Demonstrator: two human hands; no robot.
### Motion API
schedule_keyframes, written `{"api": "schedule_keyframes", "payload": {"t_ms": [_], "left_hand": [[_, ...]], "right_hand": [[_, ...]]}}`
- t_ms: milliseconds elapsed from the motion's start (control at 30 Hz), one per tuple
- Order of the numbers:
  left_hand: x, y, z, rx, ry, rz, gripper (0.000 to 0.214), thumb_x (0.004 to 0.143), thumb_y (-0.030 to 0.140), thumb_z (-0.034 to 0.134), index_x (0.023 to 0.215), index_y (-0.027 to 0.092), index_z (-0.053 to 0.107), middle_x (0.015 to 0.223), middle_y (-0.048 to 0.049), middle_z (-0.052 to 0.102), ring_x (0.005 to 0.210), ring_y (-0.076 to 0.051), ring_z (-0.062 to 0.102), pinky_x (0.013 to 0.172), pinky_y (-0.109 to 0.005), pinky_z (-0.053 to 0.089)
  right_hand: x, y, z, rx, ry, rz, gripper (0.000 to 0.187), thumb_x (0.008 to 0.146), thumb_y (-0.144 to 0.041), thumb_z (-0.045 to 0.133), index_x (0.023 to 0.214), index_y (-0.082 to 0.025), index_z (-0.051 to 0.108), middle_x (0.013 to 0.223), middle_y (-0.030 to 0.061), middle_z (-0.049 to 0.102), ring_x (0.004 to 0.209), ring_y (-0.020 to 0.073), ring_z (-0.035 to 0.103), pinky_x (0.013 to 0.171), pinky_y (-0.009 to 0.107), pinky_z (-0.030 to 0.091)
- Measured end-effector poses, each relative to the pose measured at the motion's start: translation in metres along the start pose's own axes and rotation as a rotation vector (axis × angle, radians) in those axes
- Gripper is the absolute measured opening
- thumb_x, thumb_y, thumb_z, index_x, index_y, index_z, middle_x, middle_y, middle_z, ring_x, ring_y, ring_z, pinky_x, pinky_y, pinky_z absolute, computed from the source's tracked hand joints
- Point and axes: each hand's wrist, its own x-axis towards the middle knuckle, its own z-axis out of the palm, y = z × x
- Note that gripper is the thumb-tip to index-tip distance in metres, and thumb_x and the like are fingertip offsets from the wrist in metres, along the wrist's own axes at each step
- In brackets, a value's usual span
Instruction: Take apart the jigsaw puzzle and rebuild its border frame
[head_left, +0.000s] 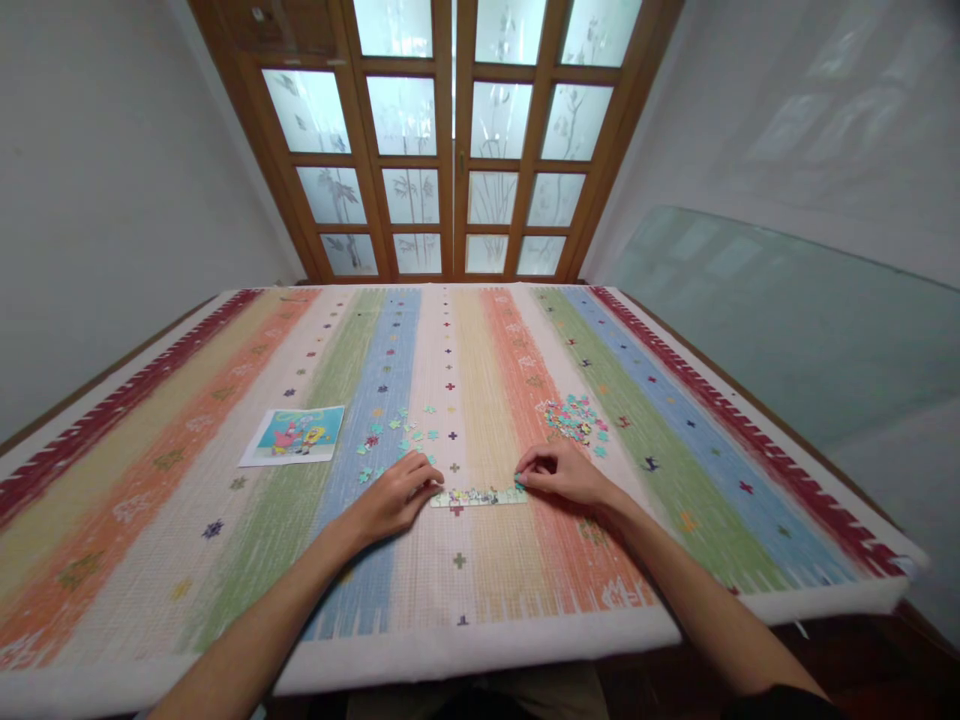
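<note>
A narrow strip of joined jigsaw pieces (480, 497) lies on the striped cloth in front of me. At its left end, my left hand (399, 492) rests with curled fingers, thumb and fingertips pressed on the strip's end. My right hand (566, 474) pinches a teal jigsaw piece (520, 482) between thumb and forefinger, just at the strip's right end. Whether this piece is joined to the strip I cannot tell. Loose teal pieces (406, 444) are spread beyond my left hand. A denser pile of mixed jigsaw pieces (574, 417) lies beyond my right hand.
A printed picture sheet (294, 436) with two cartoon figures lies to the left. The striped cloth (465, 580) covers a wide, padded surface. Wooden doors with glass panes (454, 180) stand at the far end, and a glass sheet (780, 330) leans on the right wall.
</note>
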Motion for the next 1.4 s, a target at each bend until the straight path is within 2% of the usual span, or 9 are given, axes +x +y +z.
{"api": "schedule_keyframes", "payload": {"t_ms": [200, 433, 633, 933, 1400], "left_hand": [[-0.001, -0.001, 0.000, -0.016, -0.001, 0.021, 0.014, 0.102, 0.016, 0.048, 0.103, 0.020, 0.061, 0.092, -0.0057, 0.061, 0.088, -0.020, 0.059, 0.076, -0.032, 0.049], [0.000, 0.006, -0.004, 0.039, -0.027, -0.013, 0.010, 0.095, 0.024, 0.057, 0.100, 0.019, 0.065, 0.092, -0.0061, 0.062, 0.089, -0.022, 0.058, 0.081, -0.037, 0.050], [0.000, 0.003, -0.005, 0.088, -0.063, -0.016, 0.011, 0.092, 0.030, 0.063, 0.096, 0.020, 0.065, 0.090, -0.0061, 0.062, 0.087, -0.022, 0.057, 0.080, -0.038, 0.048], [0.000, 0.003, -0.004, 0.081, -0.086, -0.014, 0.009, 0.091, 0.029, 0.064, 0.090, 0.020, 0.064, 0.088, -0.0048, 0.062, 0.084, -0.021, 0.056, 0.080, -0.037, 0.046], [0.000, 0.004, -0.002, 0.066, -0.081, 0.000, 0.010, 0.093, 0.029, 0.061, 0.087, 0.020, 0.063, 0.087, -0.0046, 0.062, 0.084, -0.021, 0.056, 0.079, -0.036, 0.045]], "right_hand": [[0.001, 0.001, -0.001, -0.073, -0.004, -0.046, 0.021, 0.082, -0.036, 0.068, 0.084, -0.017, 0.077, 0.063, 0.0015, 0.062, 0.059, 0.0143, 0.051, 0.059, 0.028, 0.040], [0.000, 0.002, 0.002, -0.109, 0.025, -0.098, 0.015, 0.083, -0.030, 0.068, 0.082, -0.017, 0.075, 0.076, 0.0038, 0.066, 0.065, 0.0142, 0.055, 0.063, 0.028, 0.043], [-0.005, -0.001, -0.004, -0.146, -0.003, -0.131, 0.014, 0.081, -0.029, 0.071, 0.087, -0.017, 0.075, 0.075, 0.0026, 0.065, 0.063, 0.0138, 0.053, 0.061, 0.028, 0.043], [-0.010, -0.004, -0.009, -0.227, -0.066, -0.148, 0.027, 0.070, -0.029, 0.082, 0.094, -0.018, 0.074, 0.089, 0.0032, 0.063, 0.074, 0.0163, 0.055, 0.068, 0.029, 0.042], [-0.011, -0.006, -0.009, -0.274, -0.040, -0.151, 0.020, 0.070, -0.023, 0.079, 0.089, -0.019, 0.072, 0.086, 0.0020, 0.061, 0.074, 0.0162, 0.055, 0.069, 0.029, 0.041]]}}
